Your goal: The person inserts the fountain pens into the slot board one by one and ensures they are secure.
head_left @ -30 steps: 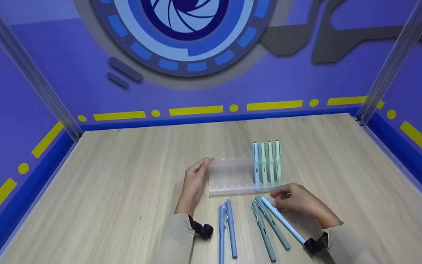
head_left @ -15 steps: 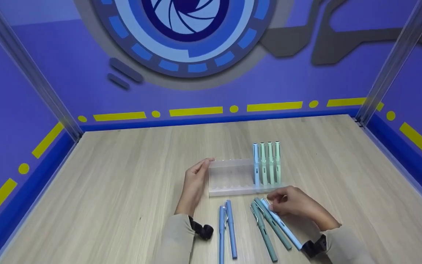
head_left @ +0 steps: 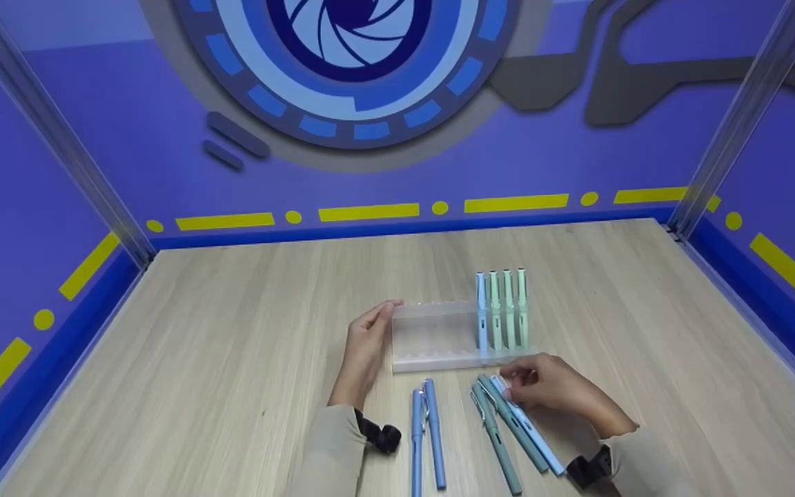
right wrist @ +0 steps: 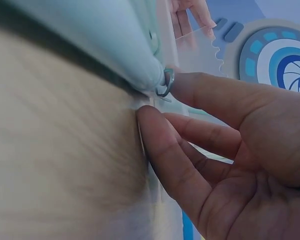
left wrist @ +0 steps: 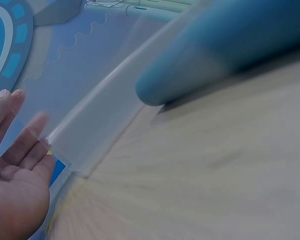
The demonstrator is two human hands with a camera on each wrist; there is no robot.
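Pale wood table [head_left: 252, 331], blue walls [head_left: 114, 131]. The left hand [head_left: 366, 339] rests loose fingers against a clear rack [head_left: 432, 335] of upright pens [head_left: 508, 310]; in front, the right hand [head_left: 551, 383] pinches a light blue pen [head_left: 531, 429] by its clip end, beside a green one [head_left: 518, 428].

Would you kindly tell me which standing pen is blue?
The leftmost pen in the clear rack, light blue; the three pale green pens stand to its right.
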